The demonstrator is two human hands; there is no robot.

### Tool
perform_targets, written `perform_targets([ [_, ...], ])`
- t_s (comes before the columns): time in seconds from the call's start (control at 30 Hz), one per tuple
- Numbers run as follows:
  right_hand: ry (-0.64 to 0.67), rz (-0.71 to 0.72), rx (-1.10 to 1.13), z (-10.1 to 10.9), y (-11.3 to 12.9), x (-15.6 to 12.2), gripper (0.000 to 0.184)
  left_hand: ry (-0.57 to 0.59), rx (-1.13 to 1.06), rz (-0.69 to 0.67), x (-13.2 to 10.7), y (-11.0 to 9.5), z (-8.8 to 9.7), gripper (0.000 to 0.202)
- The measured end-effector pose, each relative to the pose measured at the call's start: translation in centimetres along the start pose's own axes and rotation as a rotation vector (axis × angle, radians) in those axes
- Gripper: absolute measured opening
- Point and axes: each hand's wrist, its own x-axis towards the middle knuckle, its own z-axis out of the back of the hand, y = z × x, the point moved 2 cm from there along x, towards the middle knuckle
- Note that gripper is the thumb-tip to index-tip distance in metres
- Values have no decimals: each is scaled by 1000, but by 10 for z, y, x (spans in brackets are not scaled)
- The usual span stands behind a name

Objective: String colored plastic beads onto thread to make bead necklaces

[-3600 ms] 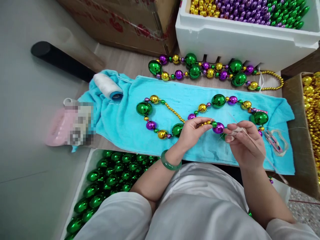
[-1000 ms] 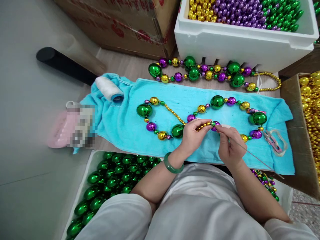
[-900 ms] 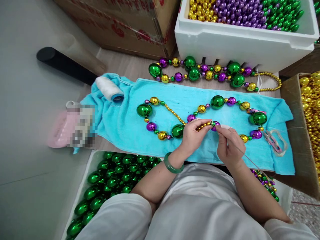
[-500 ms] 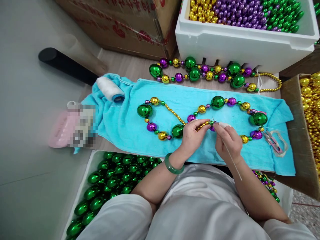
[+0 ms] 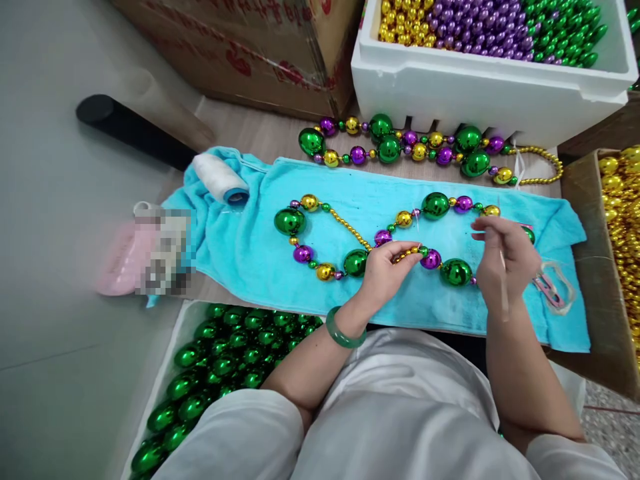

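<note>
Partly: right hand (image 5: 503, 257) blurred, needle (image 5: 503, 300) faint | left hand (image 5: 383, 273) pinching necklace (image 5: 435, 205)

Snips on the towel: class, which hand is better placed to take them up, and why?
Right, probably. The right hand hovers just beside the snips at the right end of the towel, though it pinches a needle; the left hand is farther off, pinching the bead strand.

We see a white foam box (image 5: 480, 93) of gold, purple and green beads at the back, a beaded necklace (image 5: 390, 148) just before it, a thread spool (image 5: 219, 177) on the turquoise towel (image 5: 250, 247), and a tray of green beads (image 5: 165, 373) nearest us.
</note>
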Motion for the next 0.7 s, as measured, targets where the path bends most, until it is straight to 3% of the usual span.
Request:
perform_targets([
  [0.1,331,135,-24,-9,16,-6,27,22,-10,-41,0,-2,0,21],
  [0.2,572,147,-44,-19,20,-15,34,72,-30,-79,-1,-4,0,22],
  [0.37,577,139,-18,-24,15,-22,14,144,-18,-97,-2,-4,1,22],
  [0.53,583,172,-21,-21,9,-20,15,116,4,-55,-1,-3,0,22],
  [0.7,607,84,63,-17,3,-18,16,149,-101,66,-1,-6,-4,22],
])
